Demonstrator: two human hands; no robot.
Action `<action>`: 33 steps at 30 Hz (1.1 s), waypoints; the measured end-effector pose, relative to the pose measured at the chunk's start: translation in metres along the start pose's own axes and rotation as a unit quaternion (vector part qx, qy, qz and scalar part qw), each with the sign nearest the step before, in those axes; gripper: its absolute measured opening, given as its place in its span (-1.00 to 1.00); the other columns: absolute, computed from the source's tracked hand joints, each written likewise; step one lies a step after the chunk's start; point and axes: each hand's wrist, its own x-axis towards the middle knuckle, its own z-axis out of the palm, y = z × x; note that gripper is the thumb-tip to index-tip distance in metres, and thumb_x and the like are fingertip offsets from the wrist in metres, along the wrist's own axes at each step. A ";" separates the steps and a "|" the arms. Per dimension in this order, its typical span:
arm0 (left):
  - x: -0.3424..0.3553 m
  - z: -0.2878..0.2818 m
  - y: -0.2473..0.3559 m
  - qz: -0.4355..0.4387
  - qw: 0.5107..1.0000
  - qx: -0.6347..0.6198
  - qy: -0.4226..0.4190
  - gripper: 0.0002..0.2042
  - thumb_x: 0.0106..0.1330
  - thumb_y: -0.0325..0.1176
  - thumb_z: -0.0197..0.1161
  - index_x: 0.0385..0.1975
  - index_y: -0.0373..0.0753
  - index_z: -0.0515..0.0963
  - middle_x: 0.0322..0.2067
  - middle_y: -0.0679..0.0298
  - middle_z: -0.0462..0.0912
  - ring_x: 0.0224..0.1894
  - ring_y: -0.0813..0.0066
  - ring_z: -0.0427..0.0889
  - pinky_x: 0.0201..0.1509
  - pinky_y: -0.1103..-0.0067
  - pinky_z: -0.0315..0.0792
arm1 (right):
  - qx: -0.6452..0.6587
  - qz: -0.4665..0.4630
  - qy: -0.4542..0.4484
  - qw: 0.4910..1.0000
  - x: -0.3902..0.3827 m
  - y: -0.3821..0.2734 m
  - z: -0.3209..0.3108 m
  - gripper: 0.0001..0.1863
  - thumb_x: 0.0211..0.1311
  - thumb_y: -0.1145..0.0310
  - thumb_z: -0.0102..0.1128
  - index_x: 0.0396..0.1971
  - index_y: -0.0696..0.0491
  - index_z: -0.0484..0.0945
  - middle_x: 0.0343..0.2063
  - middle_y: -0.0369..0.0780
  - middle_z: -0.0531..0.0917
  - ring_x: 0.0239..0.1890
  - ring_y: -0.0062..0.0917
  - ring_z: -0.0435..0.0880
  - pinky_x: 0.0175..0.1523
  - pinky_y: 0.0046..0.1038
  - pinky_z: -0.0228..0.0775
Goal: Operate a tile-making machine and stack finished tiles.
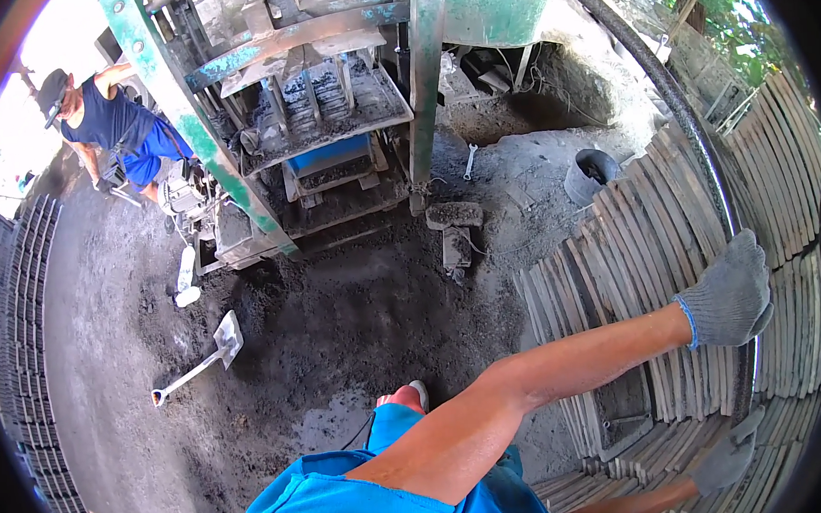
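My left arm reaches across to the right, where my left hand, in a grey knit glove, curls closed over the black hose and edges of stacked wooden boards; what it grips is hidden. Lower right, my gloved right hand lies at the boards with fingers bent; its hold is unclear.
A worker stands left beside a green-framed press machine. A shovel lies on the dirt floor. A bucket, wrench and dug pit are right of the machine. Racks line the far left.
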 end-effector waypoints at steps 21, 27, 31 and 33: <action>0.001 -0.005 -0.001 0.001 0.999 0.004 -0.035 -0.70 0.12 -0.15 0.24 -0.72 -0.22 0.57 -0.64 0.15 0.46 -0.40 0.12 0.41 0.06 0.19 0.26 | -0.021 0.045 -0.009 0.999 -0.010 -0.041 -0.018 -0.38 0.54 -0.13 -0.22 0.15 0.06 0.61 0.08 -0.08 0.67 0.13 -0.18 0.64 0.19 -0.32 0.44; 0.001 -0.005 -0.001 0.011 1.000 0.023 -0.011 -0.70 0.12 -0.14 0.24 -0.71 -0.21 0.58 -0.64 0.16 0.46 -0.41 0.12 0.40 0.05 0.20 0.25 | -0.016 -0.013 0.014 1.000 -0.007 -0.020 -0.009 -0.43 0.57 -0.05 -0.25 0.20 0.04 0.57 0.08 -0.09 0.67 0.12 -0.20 0.65 0.19 -0.32 0.44; 0.001 -0.006 0.000 0.003 0.999 0.018 -0.035 -0.70 0.12 -0.14 0.23 -0.72 -0.20 0.57 -0.64 0.17 0.45 -0.41 0.13 0.40 0.05 0.21 0.25 | -0.013 0.021 0.013 1.000 -0.011 -0.036 -0.013 -0.45 0.59 -0.02 -0.27 0.21 0.02 0.56 0.09 -0.09 0.67 0.12 -0.20 0.65 0.18 -0.32 0.44; 0.001 -0.005 0.000 0.004 1.000 0.013 -0.026 -0.71 0.13 -0.15 0.23 -0.72 -0.20 0.57 -0.64 0.18 0.44 -0.41 0.14 0.39 0.05 0.21 0.25 | -0.025 0.026 0.010 0.999 -0.011 -0.036 -0.013 -0.43 0.58 -0.05 -0.26 0.21 0.01 0.57 0.10 -0.09 0.67 0.13 -0.20 0.65 0.19 -0.33 0.44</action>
